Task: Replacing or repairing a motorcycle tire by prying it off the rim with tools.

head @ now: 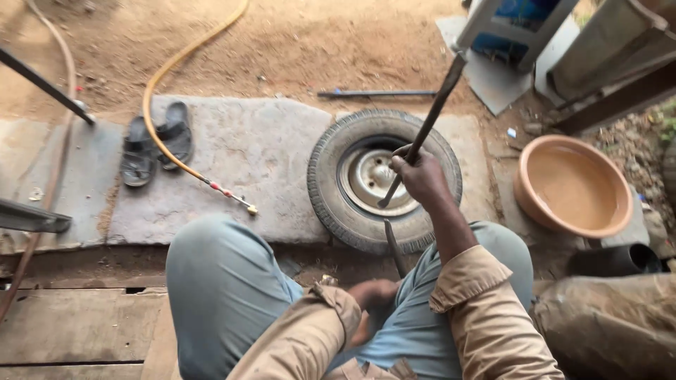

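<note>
A: Hands, item one: right hand [420, 176], closed around a long dark tyre lever [422, 134], its lower tip set between rim and rubber.

B: And the other?

A: Left hand [377, 294], low between the knees, blurred; whether it grips anything I cannot tell. A second iron bar [394, 246] stands just above it, leaning at the tyre's near edge.

B: The wheel itself?

A: Small tyre [384, 179] on a pale steel rim [371, 176], lying flat on a concrete slab [246, 155], directly ahead of the knees.

B: Step in hand?

A: By my reading, prying the bead off the rim. The lever looks seated, so leverage downward and a steady wheel seem called for.

B: Surroundings?

A: Yellow air hose [169, 77] with nozzle, left; black sandals [155, 144] beside it; terracotta basin [574, 186], right; a rod [377, 93] on the dirt beyond.
</note>
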